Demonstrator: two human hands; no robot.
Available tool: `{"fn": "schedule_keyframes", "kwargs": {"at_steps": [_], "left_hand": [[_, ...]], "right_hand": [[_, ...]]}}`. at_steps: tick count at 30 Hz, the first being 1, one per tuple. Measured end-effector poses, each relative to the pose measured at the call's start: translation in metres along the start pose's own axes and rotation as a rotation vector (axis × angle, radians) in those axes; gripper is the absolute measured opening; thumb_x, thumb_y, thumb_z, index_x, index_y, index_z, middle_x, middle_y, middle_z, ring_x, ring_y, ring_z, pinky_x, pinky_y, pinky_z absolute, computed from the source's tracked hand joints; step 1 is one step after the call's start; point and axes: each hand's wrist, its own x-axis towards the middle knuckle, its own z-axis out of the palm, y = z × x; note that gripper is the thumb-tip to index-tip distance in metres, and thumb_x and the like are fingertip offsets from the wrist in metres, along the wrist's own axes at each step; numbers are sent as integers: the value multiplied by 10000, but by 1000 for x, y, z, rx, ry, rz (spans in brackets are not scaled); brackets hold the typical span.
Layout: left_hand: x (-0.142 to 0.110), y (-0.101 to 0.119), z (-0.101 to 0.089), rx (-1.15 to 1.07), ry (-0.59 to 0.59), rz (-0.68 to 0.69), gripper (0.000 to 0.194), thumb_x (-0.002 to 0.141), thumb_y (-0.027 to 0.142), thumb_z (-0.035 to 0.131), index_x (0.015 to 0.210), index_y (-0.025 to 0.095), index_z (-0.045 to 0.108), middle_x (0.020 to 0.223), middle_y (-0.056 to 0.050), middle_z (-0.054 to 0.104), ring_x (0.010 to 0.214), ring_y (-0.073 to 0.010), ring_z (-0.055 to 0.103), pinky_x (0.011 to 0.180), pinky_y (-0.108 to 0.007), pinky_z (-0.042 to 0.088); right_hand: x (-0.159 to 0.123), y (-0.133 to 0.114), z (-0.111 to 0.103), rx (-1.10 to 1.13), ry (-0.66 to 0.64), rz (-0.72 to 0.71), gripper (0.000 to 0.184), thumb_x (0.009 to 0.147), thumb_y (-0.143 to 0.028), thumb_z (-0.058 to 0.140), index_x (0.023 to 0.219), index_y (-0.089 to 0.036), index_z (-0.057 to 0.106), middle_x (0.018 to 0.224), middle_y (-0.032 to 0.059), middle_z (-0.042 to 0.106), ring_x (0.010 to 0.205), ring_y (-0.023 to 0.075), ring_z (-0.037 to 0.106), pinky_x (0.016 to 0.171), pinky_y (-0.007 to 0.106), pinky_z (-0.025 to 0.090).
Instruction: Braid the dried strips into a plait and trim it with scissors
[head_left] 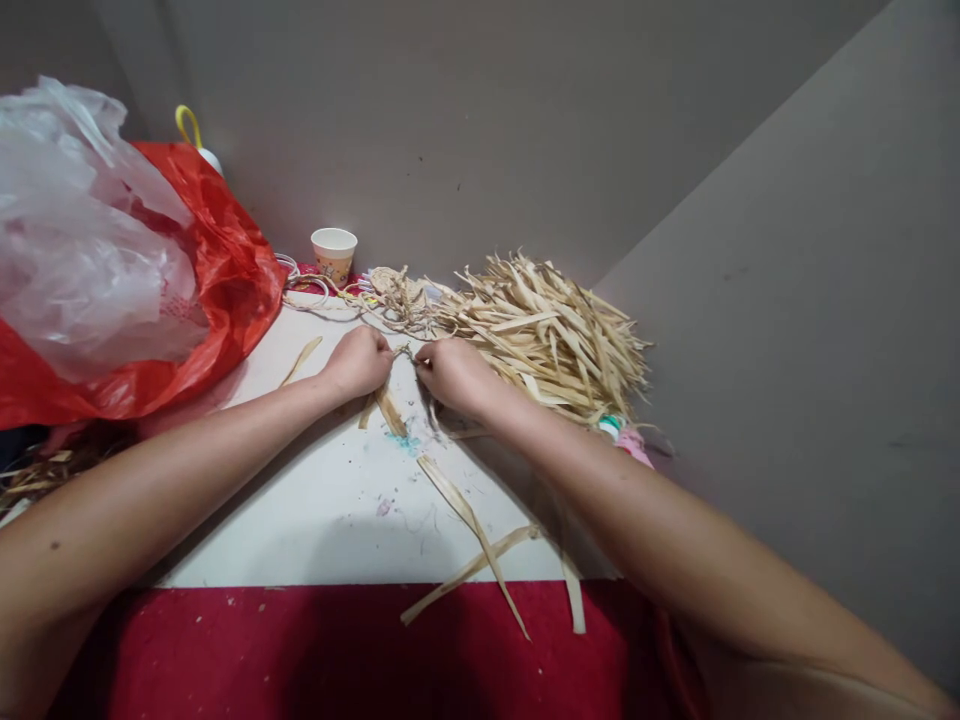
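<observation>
Fingertips of the left hand (358, 360) and the right hand (456, 375) are pinched together on a thin, twisted strand (403, 349), which spans the short gap between them over the far half of a white board (262, 540). The backs of the hands hide most of the grip, so how each thumb sits cannot be told.

The strand looks fibrous and rough, tan with darker flecks. Just beyond the hands lie a tangle of knotted fibre (401, 297) and loops of pale cord (315, 302). A heaped pile of dry strips (555, 335) spreads to the far right, flat, papery and straw-coloured, with frayed, curling tips. Below the left hand a browner strip (391, 411) slants down to the board; nearer, two loose strips (466, 508) cross, their ends reaching over the red surface (187, 650). Turquoise and purple stains mark the board.

Pinkish-red print on the clear plastic bag (97, 220) is too blurred to read. The paper cup (334, 262) at the far edge, white inside, has an orange patterned side with small dark marks, also unreadable.

The clear bag lies crumpled in a glossy red bag (251, 270), which covers the board's far left corner. Behind it a yellow loop (187, 122) sticks up. The right forearm crosses in front of the pile's near edge, close to a pink object (636, 443). Grey walls (450, 120) close off the far side and the right.
</observation>
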Motion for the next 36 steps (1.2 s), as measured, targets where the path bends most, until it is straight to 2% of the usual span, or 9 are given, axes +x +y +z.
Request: {"fn": "schedule_keyframes", "kwargs": {"at_steps": [2, 5, 10, 13, 18, 21, 24, 30, 36], "left_hand": [[-1, 0, 1, -29, 6, 3, 198, 722, 176, 508, 611, 169, 672, 551, -9, 588, 607, -150, 518, 607, -236, 374], [-2, -2, 3, -113, 26, -4, 205, 721, 187, 515, 698, 163, 717, 621, -4, 645, 612, -139, 528, 617, -225, 394], [0, -5, 6, -249, 17, 19, 232, 709, 168, 513, 733, 157, 744, 652, 6, 672, 637, -133, 553, 641, -216, 414], [2, -7, 6, -334, -11, 17, 234, 701, 162, 537, 778, 159, 758, 722, 7, 709, 687, -135, 588, 688, -215, 426], [4, -5, 6, -424, -21, -67, 167, 672, 127, 564, 671, 162, 728, 579, 31, 625, 562, -102, 503, 617, -223, 395], [3, -2, 5, -487, -35, -146, 148, 672, 113, 565, 557, 157, 646, 447, 42, 486, 449, -76, 377, 512, -233, 320], [2, 2, 3, -513, -76, -198, 129, 670, 166, 612, 542, 160, 603, 385, 62, 380, 386, -59, 277, 446, -242, 219], [3, 3, 6, -453, 29, -185, 58, 635, 198, 644, 612, 145, 653, 474, 49, 496, 448, -67, 364, 479, -224, 266], [6, 1, 9, -365, 55, -203, 83, 652, 192, 602, 596, 153, 648, 484, 46, 508, 468, -83, 398, 501, -228, 302]], "right_hand": [[-10, -8, -1, -128, -44, -47, 231, 827, -147, 494, 838, -154, 725, 835, 153, 725, 743, 235, 666, 631, 286, 442], [-16, -16, -5, -185, -98, -97, 259, 850, -149, 462, 872, -165, 720, 842, 145, 721, 738, 227, 662, 607, 281, 420], [2, -7, -17, -91, -86, -320, 258, 864, -200, 488, 943, -201, 734, 922, 97, 698, 809, 207, 637, 654, 266, 405], [20, 4, -22, 24, -68, -396, 242, 831, -191, 545, 970, -183, 743, 962, 85, 683, 847, 186, 616, 726, 255, 418], [42, 17, -18, 292, -12, -331, 180, 739, -136, 615, 862, -141, 747, 831, 54, 704, 788, 160, 609, 752, 256, 437], [47, 20, -13, 472, -50, -258, 131, 700, -150, 643, 792, -126, 733, 733, 27, 689, 689, 135, 590, 678, 240, 439], [51, 23, -10, 611, -87, -209, 95, 667, -131, 633, 731, -124, 703, 644, -7, 649, 600, 104, 550, 596, 215, 422], [62, 32, -7, 810, -191, -197, 96, 648, -155, 647, 728, -131, 694, 637, -9, 643, 569, 91, 539, 588, 219, 433], [81, 35, 2, 833, -122, -283, 138, 631, -158, 683, 762, -141, 642, 641, -32, 610, 605, 100, 547, 597, 218, 431]]}}
